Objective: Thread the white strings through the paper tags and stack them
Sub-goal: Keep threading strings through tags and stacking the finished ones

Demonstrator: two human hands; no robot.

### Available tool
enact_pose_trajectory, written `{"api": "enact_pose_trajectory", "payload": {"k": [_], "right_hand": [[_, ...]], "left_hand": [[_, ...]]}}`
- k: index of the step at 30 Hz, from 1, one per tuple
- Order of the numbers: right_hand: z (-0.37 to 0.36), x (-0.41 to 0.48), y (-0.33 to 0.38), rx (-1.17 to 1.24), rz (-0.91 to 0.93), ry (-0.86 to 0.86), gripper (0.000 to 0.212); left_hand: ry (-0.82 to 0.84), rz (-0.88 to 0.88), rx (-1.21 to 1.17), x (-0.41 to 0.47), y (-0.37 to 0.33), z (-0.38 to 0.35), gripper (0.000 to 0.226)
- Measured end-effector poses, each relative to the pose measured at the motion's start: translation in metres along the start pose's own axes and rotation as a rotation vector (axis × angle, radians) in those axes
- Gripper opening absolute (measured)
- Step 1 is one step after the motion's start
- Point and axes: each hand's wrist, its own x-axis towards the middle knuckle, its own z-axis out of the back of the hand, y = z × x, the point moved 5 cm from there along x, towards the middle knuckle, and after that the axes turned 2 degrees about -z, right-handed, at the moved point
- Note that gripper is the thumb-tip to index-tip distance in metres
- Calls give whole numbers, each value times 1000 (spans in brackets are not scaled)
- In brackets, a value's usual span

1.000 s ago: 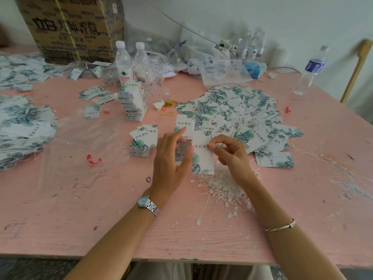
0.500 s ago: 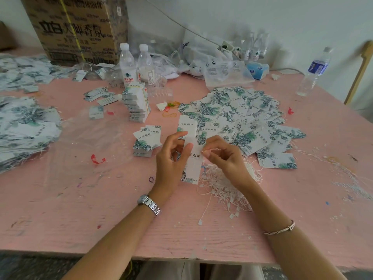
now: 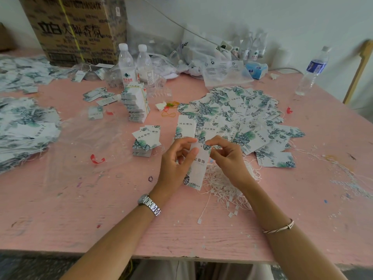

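The paper tag [image 3: 198, 168] was held up just above the pink table [image 3: 80, 199], its long side running from twelve to six o'clock, between the two hands. The left hand [image 3: 177, 164] gripped it from the nine o'clock side, thumb and curled fingers pinching the upper half. The right hand [image 3: 228, 158] came in from three o'clock, its fingertips pinched at the tag's top corner. Whether a string end lay between them was too fine to tell.

The tag looked like thin card: light, stiff enough to stay flat when held at one end, yet likely to crease if squeezed mid-face. The best hold was probably by the edges close to the top, leaving that end clear for threading.

The white strings [image 3: 222, 182] lay in a tangled heap at five o'clock from the tag, partly under the right wrist. They appeared limp and prone to snag, so one would likely need picking out by its tip.

Loose tags [image 3: 238, 118] were spread at one o'clock, and a small stack of tags [image 3: 145, 142] sat at ten o'clock.
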Motion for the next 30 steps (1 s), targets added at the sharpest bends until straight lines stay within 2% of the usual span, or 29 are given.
{"api": "enact_pose_trajectory", "payload": {"k": [6, 10, 18, 24, 27, 30], "right_hand": [[0, 1, -1, -61, 7, 11, 34], [-3, 1, 0, -63, 10, 33, 40], [-4, 1, -2, -75, 9, 70, 33], [-7, 0, 0, -46, 7, 112, 34], [-6, 0, -6, -18, -43, 118, 16], [-4, 1, -14, 29, -128, 112, 29]], "left_hand": [[21, -11, 21, -1, -4, -2, 21], [-1, -134, 139, 0, -10, 0, 20], [-78, -367, 378, -2, -23, 5, 9], [-115, -361, 450, -5, -22, 4, 8], [-122, -300, 477, -4, -21, 4, 15], [-162, -297, 504, -4, -22, 7, 17]]}}
